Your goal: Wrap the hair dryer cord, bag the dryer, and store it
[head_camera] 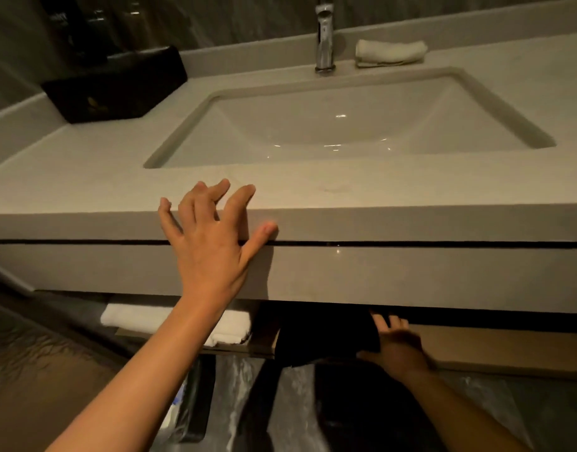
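A black bag (326, 337) sits on the shelf (496, 347) under the vanity counter, its top hidden by the counter's front panel. My right hand (396, 345) grips the bag's right side, fingers curled on the fabric. The hair dryer and its cord are not visible; I cannot tell whether they are inside the bag. My left hand (212, 236) rests with spread fingers on the front edge of the counter (378, 197), holding nothing.
A sink basin (346, 125) and chrome faucet (324, 34) are set in the counter. A black tissue box (117, 86) stands at the back left, a rolled white towel (391, 52) at the back right. Folded white towels (150, 318) lie on the shelf's left.
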